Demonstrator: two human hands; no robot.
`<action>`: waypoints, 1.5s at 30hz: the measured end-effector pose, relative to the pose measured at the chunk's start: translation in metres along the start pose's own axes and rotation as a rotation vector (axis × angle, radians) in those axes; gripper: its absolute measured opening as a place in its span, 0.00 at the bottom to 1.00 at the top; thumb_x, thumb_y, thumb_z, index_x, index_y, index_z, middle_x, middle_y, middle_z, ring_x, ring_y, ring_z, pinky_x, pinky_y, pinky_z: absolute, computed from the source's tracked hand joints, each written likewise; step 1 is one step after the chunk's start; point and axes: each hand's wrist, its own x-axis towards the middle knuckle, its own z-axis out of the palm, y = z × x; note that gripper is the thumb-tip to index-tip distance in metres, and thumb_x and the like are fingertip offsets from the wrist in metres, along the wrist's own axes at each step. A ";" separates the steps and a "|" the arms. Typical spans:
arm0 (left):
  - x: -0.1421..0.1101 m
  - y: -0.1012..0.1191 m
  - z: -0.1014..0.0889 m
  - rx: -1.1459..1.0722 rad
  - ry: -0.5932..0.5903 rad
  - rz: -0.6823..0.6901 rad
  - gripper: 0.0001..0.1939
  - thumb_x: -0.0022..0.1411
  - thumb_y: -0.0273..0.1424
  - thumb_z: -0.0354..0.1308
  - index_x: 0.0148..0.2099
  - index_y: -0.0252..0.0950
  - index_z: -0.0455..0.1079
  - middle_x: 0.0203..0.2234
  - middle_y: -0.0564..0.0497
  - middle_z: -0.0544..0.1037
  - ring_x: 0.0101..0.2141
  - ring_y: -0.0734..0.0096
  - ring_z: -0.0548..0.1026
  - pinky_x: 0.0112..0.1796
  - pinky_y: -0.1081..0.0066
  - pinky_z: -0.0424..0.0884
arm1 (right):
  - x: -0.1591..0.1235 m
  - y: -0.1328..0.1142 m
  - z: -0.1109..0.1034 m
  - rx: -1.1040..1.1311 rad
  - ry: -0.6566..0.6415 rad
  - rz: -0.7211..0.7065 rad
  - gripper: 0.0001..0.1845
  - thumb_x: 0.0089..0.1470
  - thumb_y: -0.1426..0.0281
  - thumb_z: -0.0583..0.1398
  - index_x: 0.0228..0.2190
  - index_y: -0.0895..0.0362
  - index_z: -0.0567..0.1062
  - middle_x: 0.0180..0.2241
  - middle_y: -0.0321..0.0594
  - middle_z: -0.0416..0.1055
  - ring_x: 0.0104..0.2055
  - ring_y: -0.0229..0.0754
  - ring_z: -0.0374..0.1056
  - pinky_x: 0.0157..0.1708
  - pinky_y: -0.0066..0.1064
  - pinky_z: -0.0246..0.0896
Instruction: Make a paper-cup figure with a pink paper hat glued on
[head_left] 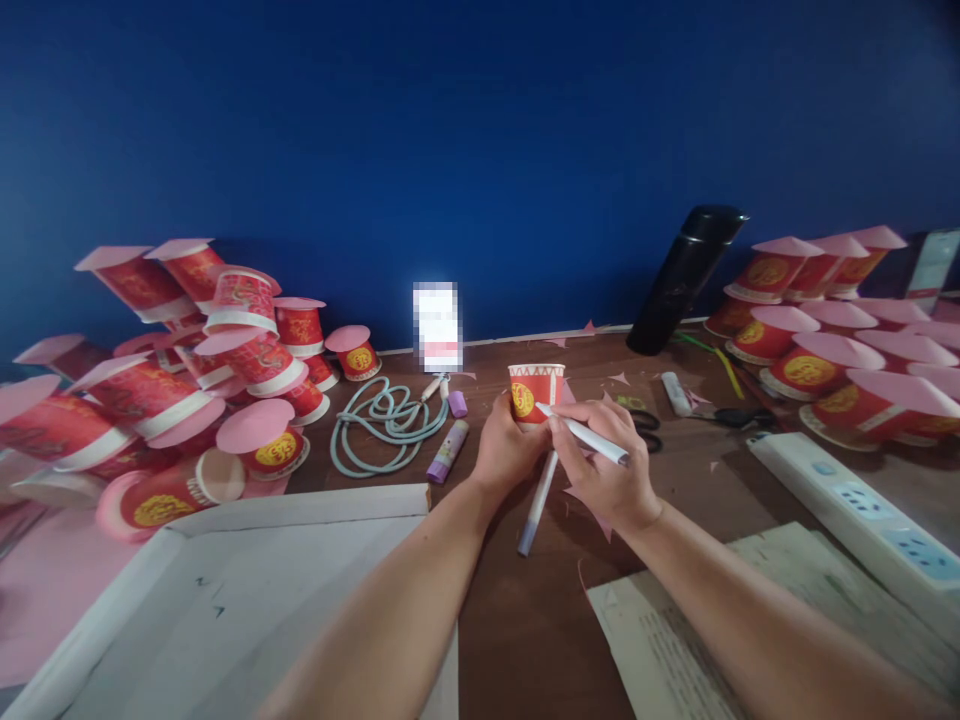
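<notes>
Red cup [543,390] with gold emblem [523,402] and zigzag rim [535,371] in left grip [506,447], white marker [598,441] in right grip [616,475]

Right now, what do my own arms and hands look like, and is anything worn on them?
Your left forearm and right forearm are bare, with no sleeve in view. The left hand and right hand are ungloved, and I see no watch or bracelet. Not all the fingers show fully, so I can't rule out rings.
</notes>
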 end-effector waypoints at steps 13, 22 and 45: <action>-0.001 0.001 0.000 -0.003 -0.005 0.010 0.24 0.48 0.41 0.65 0.45 0.34 0.66 0.38 0.43 0.78 0.37 0.62 0.76 0.37 0.68 0.68 | -0.001 0.001 0.001 -0.065 0.035 0.006 0.05 0.52 0.73 0.62 0.34 0.55 0.73 0.32 0.37 0.76 0.35 0.40 0.71 0.47 0.38 0.61; 0.001 -0.001 0.000 -0.003 -0.012 0.024 0.23 0.49 0.40 0.65 0.46 0.35 0.66 0.40 0.43 0.78 0.39 0.61 0.76 0.39 0.67 0.68 | -0.002 0.003 0.000 -0.093 0.040 0.012 0.05 0.53 0.72 0.62 0.35 0.55 0.73 0.32 0.37 0.76 0.35 0.41 0.70 0.45 0.36 0.62; 0.001 -0.002 0.000 0.008 -0.018 0.033 0.24 0.50 0.41 0.64 0.46 0.35 0.66 0.40 0.44 0.78 0.39 0.61 0.76 0.39 0.67 0.68 | -0.001 0.004 0.000 -0.123 0.049 0.021 0.06 0.53 0.72 0.61 0.36 0.55 0.73 0.33 0.39 0.76 0.35 0.42 0.70 0.42 0.36 0.63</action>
